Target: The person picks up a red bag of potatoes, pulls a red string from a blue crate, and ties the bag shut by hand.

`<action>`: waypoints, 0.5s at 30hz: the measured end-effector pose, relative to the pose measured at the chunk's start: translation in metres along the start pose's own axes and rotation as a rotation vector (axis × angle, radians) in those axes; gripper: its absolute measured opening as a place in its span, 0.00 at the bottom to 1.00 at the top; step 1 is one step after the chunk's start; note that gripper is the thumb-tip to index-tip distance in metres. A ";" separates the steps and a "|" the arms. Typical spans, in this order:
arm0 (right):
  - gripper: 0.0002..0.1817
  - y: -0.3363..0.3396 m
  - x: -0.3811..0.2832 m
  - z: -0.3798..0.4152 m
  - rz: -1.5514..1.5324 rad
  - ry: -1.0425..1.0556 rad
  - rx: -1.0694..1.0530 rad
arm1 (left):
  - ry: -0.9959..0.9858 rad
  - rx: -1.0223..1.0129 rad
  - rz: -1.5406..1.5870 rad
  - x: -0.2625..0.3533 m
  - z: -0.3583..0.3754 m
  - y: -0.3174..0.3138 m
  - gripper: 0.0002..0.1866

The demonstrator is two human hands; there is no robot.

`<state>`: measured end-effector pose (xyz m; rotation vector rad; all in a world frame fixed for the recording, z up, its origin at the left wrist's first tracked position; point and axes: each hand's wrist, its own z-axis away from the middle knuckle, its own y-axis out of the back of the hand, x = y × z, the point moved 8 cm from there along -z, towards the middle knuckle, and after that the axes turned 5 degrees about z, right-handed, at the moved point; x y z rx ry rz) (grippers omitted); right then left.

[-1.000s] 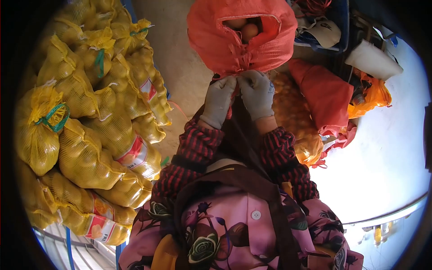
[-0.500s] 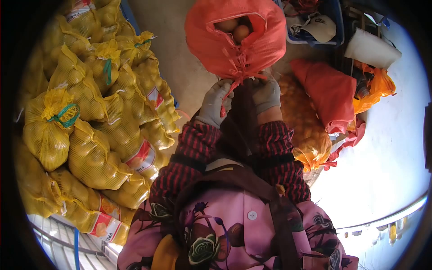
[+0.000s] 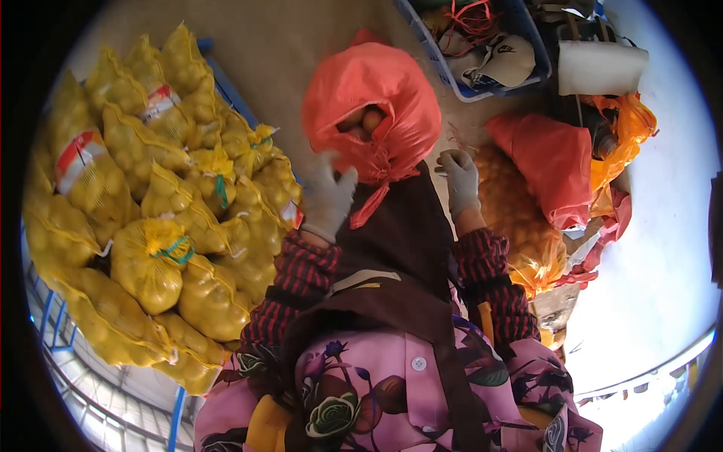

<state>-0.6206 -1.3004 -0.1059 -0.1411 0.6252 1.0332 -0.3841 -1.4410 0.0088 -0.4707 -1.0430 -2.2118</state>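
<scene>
A red plastic bag [image 3: 407, 83] sits in front of me, its neck tied in a knot with a twisted tail hanging toward me. Through a torn hole in its side show several round brownish items [image 3: 369, 122], perhaps potatoes or onions. My left hand [image 3: 330, 200], in a grey glove, is at the bag's lower left, thumb apart from the slightly blurred fingers. To the right of the bag, my right hand [image 3: 461, 181], also gloved, is held away from the knot with its fingers bent in together; what they hold, if anything, is too small to make out.
Yellow mesh sacks [image 3: 203, 294] full of round produce are piled at the left. An orange mesh sack [image 3: 520, 218] and a folded red bag [image 3: 546, 162] lie at the right. Beyond stands a blue crate [image 3: 478, 94] with a cap [image 3: 508, 60] and red strings in it.
Both hands have let go of the knotted bag neck and moved apart, left hand to the left, right hand to the right. The bag now sits lower in view; the whole view has shifted.
</scene>
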 end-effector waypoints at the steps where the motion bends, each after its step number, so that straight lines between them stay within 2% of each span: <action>1: 0.08 0.000 -0.016 0.006 -0.025 0.038 0.024 | -0.016 -0.012 -0.018 0.016 -0.013 0.009 0.25; 2: 0.08 -0.004 -0.022 0.010 -0.052 0.032 0.041 | -0.294 0.177 -0.177 0.051 -0.026 0.028 0.27; 3: 0.07 -0.016 -0.034 0.015 -0.053 0.125 -0.011 | -0.580 0.358 -0.326 0.082 -0.029 0.039 0.28; 4: 0.06 -0.031 -0.045 0.022 -0.055 0.217 -0.054 | -0.609 0.326 -0.339 0.091 -0.041 0.039 0.28; 6: 0.05 -0.057 -0.048 0.045 -0.218 0.171 -0.038 | -0.643 -0.034 -0.365 0.101 -0.064 0.022 0.26; 7: 0.06 -0.074 -0.048 0.055 -0.221 0.118 -0.109 | -0.775 -0.098 -0.377 0.096 -0.079 0.017 0.18; 8: 0.06 -0.091 -0.048 0.066 -0.228 0.066 -0.175 | -0.822 -0.157 -0.387 0.089 -0.099 0.020 0.18; 10: 0.07 -0.114 -0.042 0.098 -0.217 0.014 -0.080 | -0.028 -0.540 0.133 0.045 -0.168 0.024 0.12; 11: 0.08 -0.130 -0.031 0.112 -0.119 -0.040 -0.129 | -0.036 -0.591 0.101 0.052 -0.172 0.029 0.12; 12: 0.08 -0.138 -0.020 0.121 -0.151 -0.052 -0.091 | -0.059 -0.612 0.027 0.062 -0.172 0.032 0.10; 14: 0.15 -0.166 0.023 0.136 -0.144 -0.257 -0.026 | -0.084 -0.683 -0.112 0.058 -0.181 0.040 0.10; 15: 0.15 -0.165 0.019 0.136 -0.163 -0.249 0.018 | -0.117 -0.719 -0.118 0.070 -0.183 0.032 0.10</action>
